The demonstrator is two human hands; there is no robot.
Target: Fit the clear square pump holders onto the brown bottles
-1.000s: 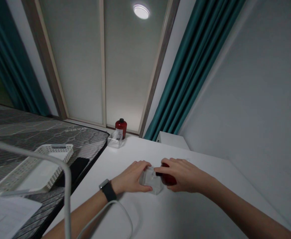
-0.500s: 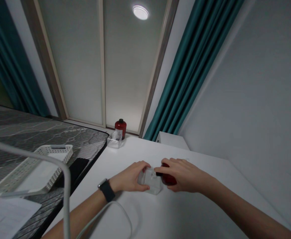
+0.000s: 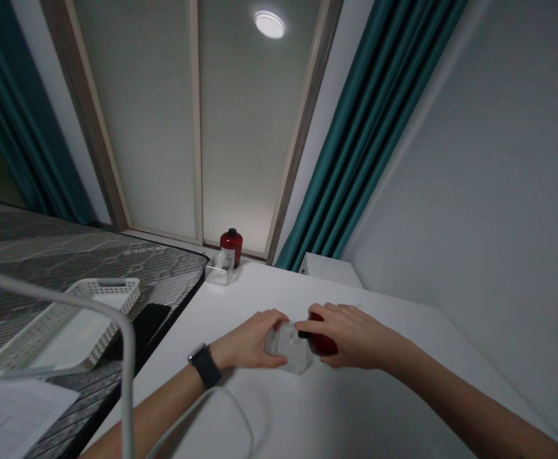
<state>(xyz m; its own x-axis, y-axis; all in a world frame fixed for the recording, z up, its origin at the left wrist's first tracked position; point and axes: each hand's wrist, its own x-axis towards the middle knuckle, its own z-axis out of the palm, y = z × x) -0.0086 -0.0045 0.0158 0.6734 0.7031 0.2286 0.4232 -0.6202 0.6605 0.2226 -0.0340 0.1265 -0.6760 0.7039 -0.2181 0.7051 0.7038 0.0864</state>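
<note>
Two hands (image 3: pixel 249 344) (image 3: pixel 355 335) grip containers, contents unclear: left, clear box (image 3: pixel 296 354); right, tilted red bottle (image 3: pixel 324 345).

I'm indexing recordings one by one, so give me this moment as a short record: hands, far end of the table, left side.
Left hand: thumb and fingers around the left side of a clear container
Right hand: grips a red bottle, tipped sideways, dark end toward the container
Far table end: another red bottle, upright; small clear box before it
Left side: white basket, black item, paper
</note>
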